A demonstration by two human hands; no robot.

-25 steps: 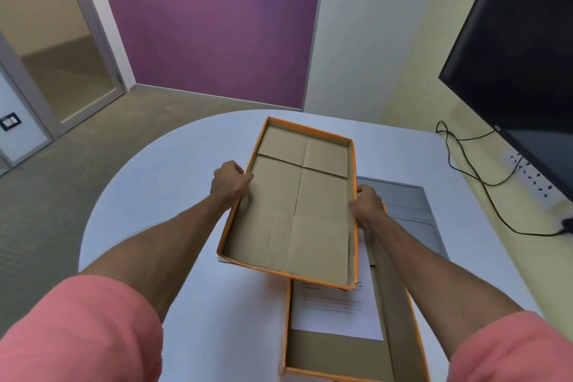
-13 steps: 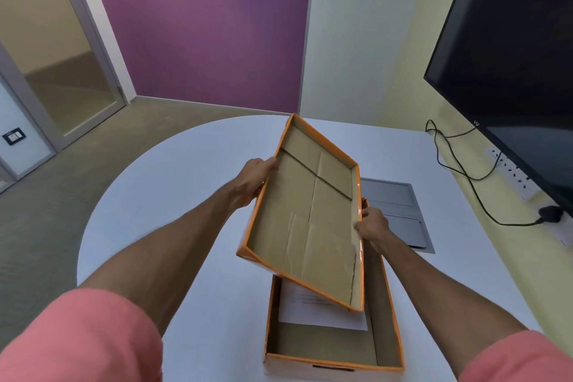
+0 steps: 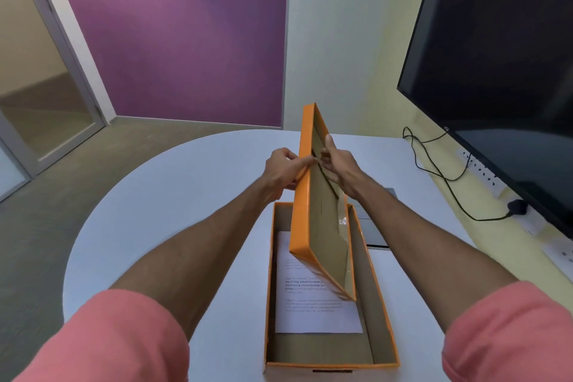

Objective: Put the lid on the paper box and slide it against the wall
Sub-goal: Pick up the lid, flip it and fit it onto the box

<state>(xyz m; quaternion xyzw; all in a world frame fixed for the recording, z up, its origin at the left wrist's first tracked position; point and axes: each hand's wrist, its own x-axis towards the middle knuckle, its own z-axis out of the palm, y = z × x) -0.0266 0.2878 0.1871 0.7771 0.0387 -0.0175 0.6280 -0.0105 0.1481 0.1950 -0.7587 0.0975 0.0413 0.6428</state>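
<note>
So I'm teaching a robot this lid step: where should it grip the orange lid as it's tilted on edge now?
Grip the lid by its two long rims near mid-length, one from each side, as the left hand and right hand do. It is long, shallow and stands nearly on edge over the box.

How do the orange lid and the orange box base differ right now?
The orange cardboard lid is tipped on edge, held in the air by the left hand and right hand; the orange cardboard box base lies flat on the table. The lid is shallow and empty; the base is deeper and holds a printed sheet. Both have brown insides.
</note>
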